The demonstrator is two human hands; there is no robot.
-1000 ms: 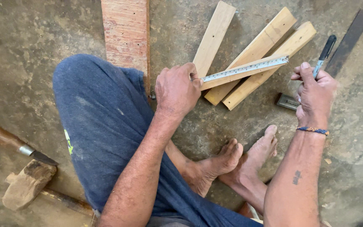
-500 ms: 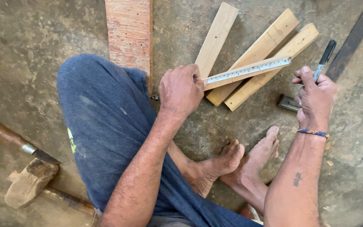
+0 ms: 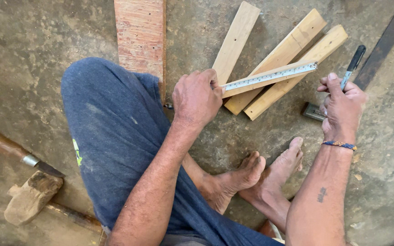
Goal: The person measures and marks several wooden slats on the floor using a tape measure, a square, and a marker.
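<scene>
My left hand [image 3: 197, 98] grips one end of a thin wooden stick with a measuring tape blade [image 3: 270, 76] laid along it, held out to the right above three pale wooden slats [image 3: 292, 45] on the concrete floor. My right hand [image 3: 343, 107] holds a black marker pen [image 3: 353, 66] upright, to the right of the slats and apart from them. A small dark block [image 3: 313, 111] lies on the floor just beside that hand.
A reddish plank [image 3: 141, 36] lies beyond my knee. A dark flat strip [image 3: 381, 43] lies at the far right. At the left sit a knife with a wooden handle [image 3: 14, 152] and a rough wood chunk [image 3: 30, 198]. My bare feet [image 3: 261, 175] rest in the middle.
The view has shifted slightly. My left hand still holds the stick and tape over the slats, and my right hand keeps the marker in about the same spot.
</scene>
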